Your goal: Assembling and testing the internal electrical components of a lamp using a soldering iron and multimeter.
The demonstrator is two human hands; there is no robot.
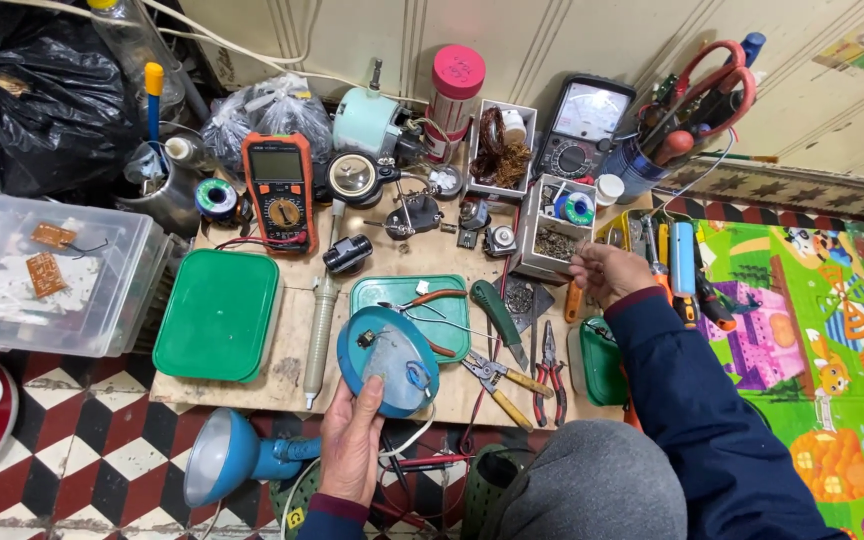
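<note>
My left hand [352, 445] holds a round blue disc-shaped base [388, 358] by its near edge, tilted above the front of a low wooden board [292, 375]. The disc's underside shows a grey plate, a small dark part and wires. My right hand [607, 272] is reaching over a small open box of tiny parts [556, 243], fingers pinched together; whether anything small is between them I cannot tell. A dark blue sleeve [692, 400] covers my right arm.
On the board lie a green lid [218, 313], a green tray [407, 300], a solder sucker [320, 325], pliers and cutters [522, 375], a screwdriver [497, 315], an orange multimeter [279, 190], an analogue meter [584, 128] and solder spools. A blue lamp head [227, 455] lies on the chequered floor. A clear bin [47, 270] stands left.
</note>
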